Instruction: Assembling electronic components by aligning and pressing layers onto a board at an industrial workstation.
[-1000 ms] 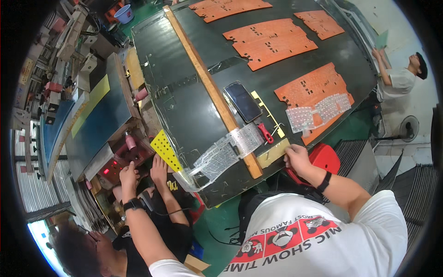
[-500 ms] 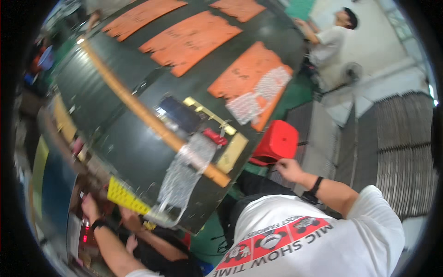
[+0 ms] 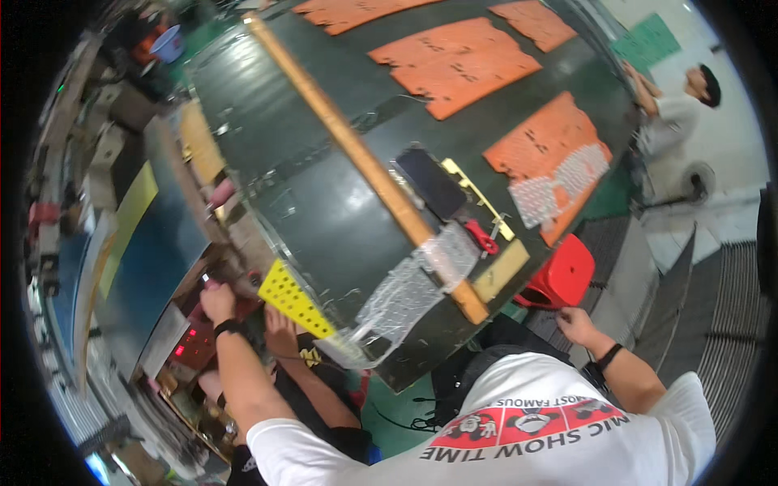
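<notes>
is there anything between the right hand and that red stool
Nothing visible. The right hand hangs open just below the red stool, beside the table's near edge, with only bare floor showing in the short gap between them. Whether the fingers already touch the seat cannot be told.

Left hand fingers blurred, grip unclear

Lighting: bright, overhead; white glare patches on glossy dark desk. Quality: slight motion blur throughout, worst left of desk; strong fisheye bending, black vignette at frame rim
</notes>
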A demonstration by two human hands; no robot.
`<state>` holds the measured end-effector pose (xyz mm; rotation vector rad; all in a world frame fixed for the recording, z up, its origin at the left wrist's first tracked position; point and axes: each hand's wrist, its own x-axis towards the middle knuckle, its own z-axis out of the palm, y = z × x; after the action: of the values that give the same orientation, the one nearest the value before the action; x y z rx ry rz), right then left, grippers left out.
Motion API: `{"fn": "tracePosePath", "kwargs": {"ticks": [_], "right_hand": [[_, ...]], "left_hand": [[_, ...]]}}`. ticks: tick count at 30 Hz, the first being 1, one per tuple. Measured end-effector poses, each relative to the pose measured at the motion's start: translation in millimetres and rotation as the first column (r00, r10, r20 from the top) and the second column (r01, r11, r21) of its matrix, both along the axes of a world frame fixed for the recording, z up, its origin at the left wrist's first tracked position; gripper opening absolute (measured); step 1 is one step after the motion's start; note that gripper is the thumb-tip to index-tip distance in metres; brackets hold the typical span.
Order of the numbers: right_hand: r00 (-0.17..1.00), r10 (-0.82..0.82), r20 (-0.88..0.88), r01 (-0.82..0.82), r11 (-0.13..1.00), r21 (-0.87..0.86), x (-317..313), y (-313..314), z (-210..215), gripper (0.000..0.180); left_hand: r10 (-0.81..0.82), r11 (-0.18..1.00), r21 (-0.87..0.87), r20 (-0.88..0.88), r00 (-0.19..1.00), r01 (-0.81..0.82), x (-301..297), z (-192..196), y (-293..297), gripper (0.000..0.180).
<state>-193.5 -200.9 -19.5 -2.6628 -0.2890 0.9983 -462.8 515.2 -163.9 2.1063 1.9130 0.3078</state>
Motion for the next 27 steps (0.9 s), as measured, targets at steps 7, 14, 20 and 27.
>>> {"fn": "tracePosePath", "kwargs": {"ticks": [7, 14, 20, 27], "right_hand": [[1.000, -0.019, -0.012, 0.019, 1.000, -0.003, 3.3, -2.2, 3.6, 0.018], [0.999, -0.030, -0.032, 0.027, 0.995, -0.092, 14.3, 19.7, 15.8, 0.017], [0.996, -0.041, -0.076, 0.038, 0.998, -0.047, 9.7, 3.2, 2.4, 0.017], [0.978, -0.112, -0.176, 0.104, 0.993, -0.052, 2.0, -15.9, -11.6, 0.018]], "left_hand": [[0.113, 0.988, -0.114, 0.041, 0.993, -0.107, 34.6, 41.3, -27.9, 0.041], [0.003, 0.991, -0.137, -0.018, 1.000, -0.005, 24.8, 29.3, -15.3, 0.042], [-0.050, 0.995, -0.088, -0.031, 0.998, 0.047, 30.3, 29.3, -12.9, 0.044], [-0.016, 0.994, -0.106, -0.051, 0.999, 0.010, 35.3, 29.9, -14.5, 0.043]]}}
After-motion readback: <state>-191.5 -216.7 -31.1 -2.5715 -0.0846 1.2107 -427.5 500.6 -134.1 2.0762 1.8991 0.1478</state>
